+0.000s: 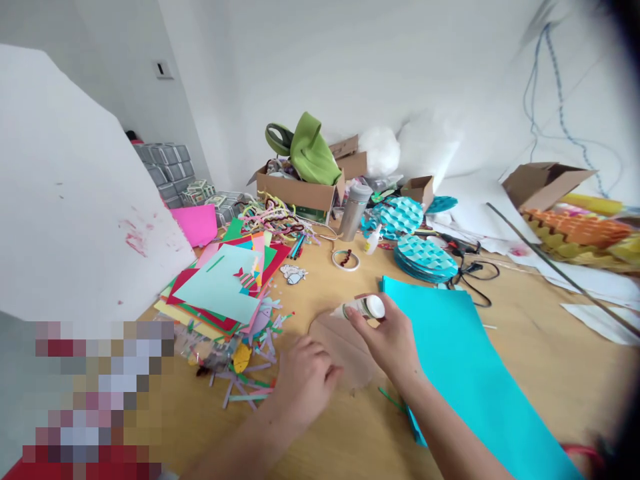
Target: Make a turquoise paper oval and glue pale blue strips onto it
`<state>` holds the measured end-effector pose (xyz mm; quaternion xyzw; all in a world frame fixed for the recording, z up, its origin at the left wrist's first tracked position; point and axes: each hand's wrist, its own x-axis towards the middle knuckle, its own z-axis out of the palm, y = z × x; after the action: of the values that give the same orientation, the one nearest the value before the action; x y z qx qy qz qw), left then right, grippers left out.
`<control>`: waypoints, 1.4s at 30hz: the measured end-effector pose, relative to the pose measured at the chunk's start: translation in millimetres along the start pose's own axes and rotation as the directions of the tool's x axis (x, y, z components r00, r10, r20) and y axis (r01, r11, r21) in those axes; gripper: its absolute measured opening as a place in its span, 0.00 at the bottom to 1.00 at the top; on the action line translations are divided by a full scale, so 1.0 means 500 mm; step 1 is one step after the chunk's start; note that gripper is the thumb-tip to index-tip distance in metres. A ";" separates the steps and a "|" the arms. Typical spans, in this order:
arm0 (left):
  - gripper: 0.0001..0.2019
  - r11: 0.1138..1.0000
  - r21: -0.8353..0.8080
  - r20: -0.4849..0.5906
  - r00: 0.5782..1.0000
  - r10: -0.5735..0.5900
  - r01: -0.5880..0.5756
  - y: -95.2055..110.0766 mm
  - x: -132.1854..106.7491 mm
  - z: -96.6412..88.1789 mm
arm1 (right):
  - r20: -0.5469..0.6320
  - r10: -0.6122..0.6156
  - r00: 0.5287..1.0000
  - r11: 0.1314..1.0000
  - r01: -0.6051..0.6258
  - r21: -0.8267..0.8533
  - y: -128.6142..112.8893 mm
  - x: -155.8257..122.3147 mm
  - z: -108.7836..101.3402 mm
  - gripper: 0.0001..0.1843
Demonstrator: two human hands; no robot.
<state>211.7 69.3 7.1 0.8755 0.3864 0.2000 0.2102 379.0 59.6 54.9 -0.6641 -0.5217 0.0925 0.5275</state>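
Observation:
My right hand (393, 340) grips a small white bottle (357, 308) with a white cap, tilted sideways above the table. Under it lies a brownish, rounded flat piece (345, 343) that looks partly see-through. My left hand (307, 373) is at the left edge of this piece, its fingers curled; whatever may be in them is hidden. A stack of turquoise sheets (450, 360) lies beneath and beside my right forearm. Left of my left hand are scattered paper strips (250, 387) and a pile of coloured paper (220, 280).
Behind my hands stand a white glue bottle (373, 241), a roll of tape (346, 260), a grey flask (354, 212) and woven turquoise discs (425, 257). A black cable (475, 270) curls at right. A cardboard box (295, 193) stands at the back; a large white board (75, 200) leans at left.

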 end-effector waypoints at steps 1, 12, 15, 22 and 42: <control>0.05 1.000 0.008 0.020 1.000 0.004 -0.004 0.008 -0.004 0.001 | 0.019 0.028 0.999 1.000 -0.029 0.007 0.007 0.003 0.010 0.18; 0.12 0.985 0.169 0.168 0.986 0.000 -0.029 0.033 -0.029 0.031 | 0.218 -0.038 0.975 0.997 0.051 -0.056 0.045 -0.032 0.093 0.14; 0.13 0.981 0.190 0.220 0.975 -0.016 -0.027 0.035 -0.028 0.029 | 0.259 -0.037 0.965 0.997 0.054 -0.057 0.049 -0.036 0.098 0.15; 0.15 0.979 0.201 0.259 0.965 -0.028 -0.026 0.040 -0.027 0.019 | 0.266 -0.059 0.962 0.998 0.064 -0.009 0.046 -0.042 0.097 0.14; 0.15 0.962 0.272 0.400 0.913 -0.082 -0.033 0.054 -0.014 -0.010 | -0.029 -0.032 0.999 0.999 0.032 -0.010 0.012 -0.029 0.034 0.18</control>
<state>220.7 48.6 24.1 0.9133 0.3691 -0.0446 0.1662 364.8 59.1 36.4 -0.6594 -0.5252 0.0719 0.5331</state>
